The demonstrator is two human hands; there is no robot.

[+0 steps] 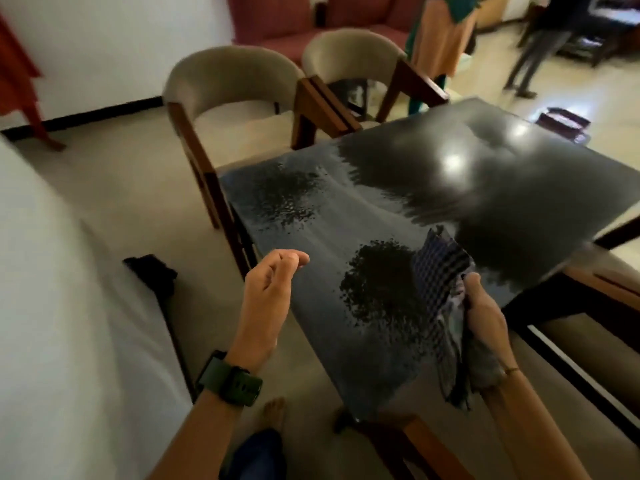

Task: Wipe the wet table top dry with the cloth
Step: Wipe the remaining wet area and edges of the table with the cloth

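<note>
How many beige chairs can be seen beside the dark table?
2. One beige chair stands at the table top's far left edge; the second chair stands just right of it, further along the same edge. Others may be out of view.

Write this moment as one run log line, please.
right hand: grips checked cloth above table top | left hand: holds nothing | table top: wet

- Your right hand (pixel 485 317): its fingers lie behind the cloth (pixel 441 289), unseen.
- Cloth: the pattern blurs just beyond your fingers.
- Two people (pixel 533 39) far beyond your fingertips: smeared, cut off at the top edge.
</note>
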